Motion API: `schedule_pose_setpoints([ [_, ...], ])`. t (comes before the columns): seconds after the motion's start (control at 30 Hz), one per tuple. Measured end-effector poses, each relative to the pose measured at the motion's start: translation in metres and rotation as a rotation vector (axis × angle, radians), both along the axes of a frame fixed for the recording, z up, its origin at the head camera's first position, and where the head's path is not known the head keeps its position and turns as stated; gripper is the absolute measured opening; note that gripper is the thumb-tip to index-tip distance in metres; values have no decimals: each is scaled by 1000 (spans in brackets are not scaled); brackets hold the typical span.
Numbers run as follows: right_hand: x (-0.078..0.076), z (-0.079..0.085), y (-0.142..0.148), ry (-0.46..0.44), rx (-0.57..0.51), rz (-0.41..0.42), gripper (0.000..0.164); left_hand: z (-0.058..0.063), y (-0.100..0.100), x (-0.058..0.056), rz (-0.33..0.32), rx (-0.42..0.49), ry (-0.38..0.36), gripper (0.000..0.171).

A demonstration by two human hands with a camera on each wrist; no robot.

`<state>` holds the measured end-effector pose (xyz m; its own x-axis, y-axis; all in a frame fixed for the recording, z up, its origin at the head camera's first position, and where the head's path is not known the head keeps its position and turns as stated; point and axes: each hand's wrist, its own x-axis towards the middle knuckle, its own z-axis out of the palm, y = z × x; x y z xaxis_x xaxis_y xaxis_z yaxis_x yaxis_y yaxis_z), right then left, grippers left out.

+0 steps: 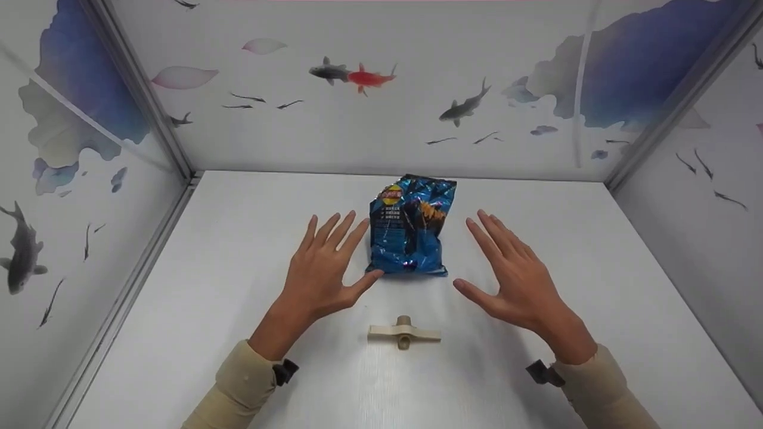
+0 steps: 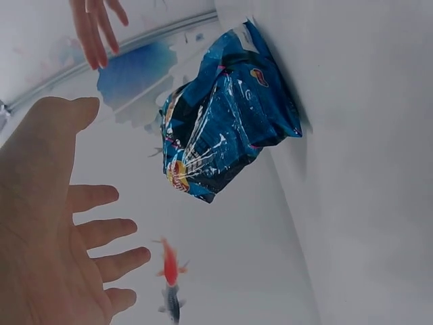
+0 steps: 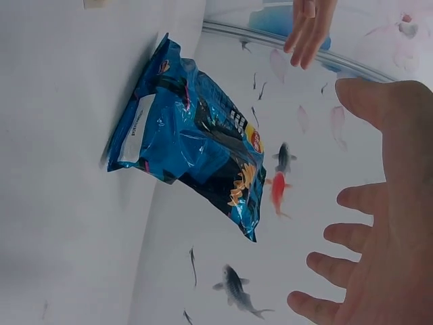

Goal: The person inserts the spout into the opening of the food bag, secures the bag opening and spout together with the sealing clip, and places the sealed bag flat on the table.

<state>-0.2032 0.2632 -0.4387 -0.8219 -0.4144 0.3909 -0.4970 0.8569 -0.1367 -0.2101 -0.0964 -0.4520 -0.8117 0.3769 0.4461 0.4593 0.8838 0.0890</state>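
A glossy blue bag of chips (image 1: 408, 229) stands upright on the white table, its top corner leaning to one side. To its left, my left hand (image 1: 319, 274) is held with the fingers straight and spread; the left wrist view shows a gap between it and the bag (image 2: 230, 108). On the other side, my right hand (image 1: 521, 277) faces the bag with straight fingers and thumb apart, touching nothing. Nearer me, between the two wrists, lies a small beige bar with a short spout-like tube (image 1: 403, 333) across its middle. Neither hand touches it.
White wall panels (image 1: 417, 137) painted with fish enclose the table (image 1: 506, 381) at the back and both sides. Grey metal rails (image 1: 140, 256) run along the left edge and up the corners. A small dark wrist mount (image 1: 286, 372) sits at each cuff.
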Motion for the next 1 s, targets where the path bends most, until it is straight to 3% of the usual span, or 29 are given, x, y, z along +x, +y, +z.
schedule_pose_setpoints([
  [0.37,11,-11,-5,-33,-19,25,104,-12,5,11,-67,-8,-42,89],
  [0.63,17,-21,-11,-64,-38,41,100,-21,7,17,-140,-5,-117,85],
  [0.77,20,-25,-13,-62,-40,61,100,-25,8,20,-147,-19,-154,85],
  [1.0,22,-29,-17,-79,-35,85,98,-28,9,22,-173,8,-159,82],
])
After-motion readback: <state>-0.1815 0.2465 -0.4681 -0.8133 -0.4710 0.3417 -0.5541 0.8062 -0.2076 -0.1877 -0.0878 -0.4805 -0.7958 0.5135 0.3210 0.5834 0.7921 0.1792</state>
